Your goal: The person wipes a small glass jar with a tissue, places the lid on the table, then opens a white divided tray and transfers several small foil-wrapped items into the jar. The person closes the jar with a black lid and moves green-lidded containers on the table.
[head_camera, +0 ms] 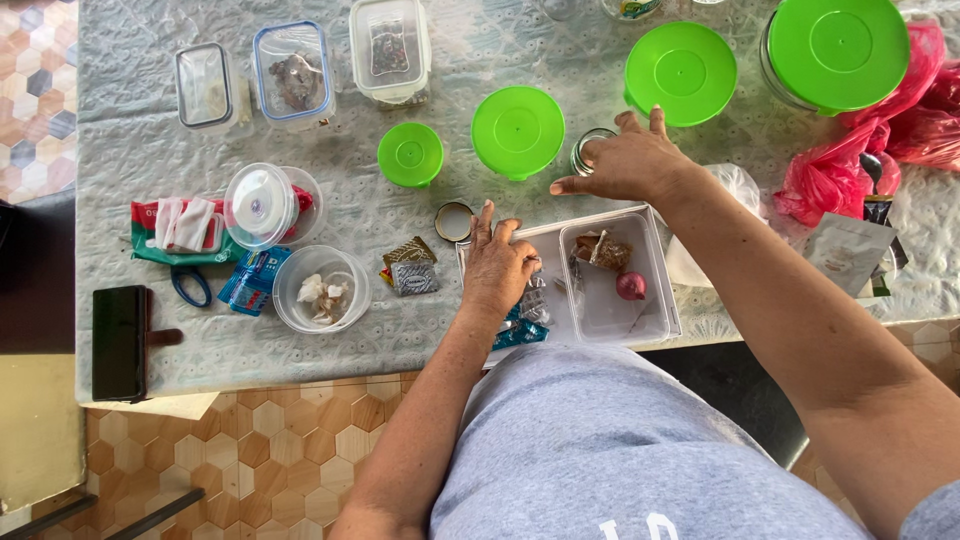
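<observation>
My left hand [497, 265] rests in the left part of a clear rectangular plastic container [655, 275] at the table's near edge, fingers curled on small foil packets [530, 305]. Inside the container lie a small brown packet [603, 250] and a small red onion [631, 286]. My right hand [625, 160] reaches past the container, palm down, over a small glass jar [583, 146] standing beside a green lid [518, 131]. The jar's round metal lid [453, 221] lies on the cloth left of my left hand.
Green-lidded round containers [681, 72] [838, 52] [410, 154] stand at the back. Clear boxes [293, 72] [390, 48] [206, 87] sit far left. A round tub [322, 288], scissors [190, 284], sachets [413, 268], a phone [119, 342] and pink bags [835, 175] surround the work spot.
</observation>
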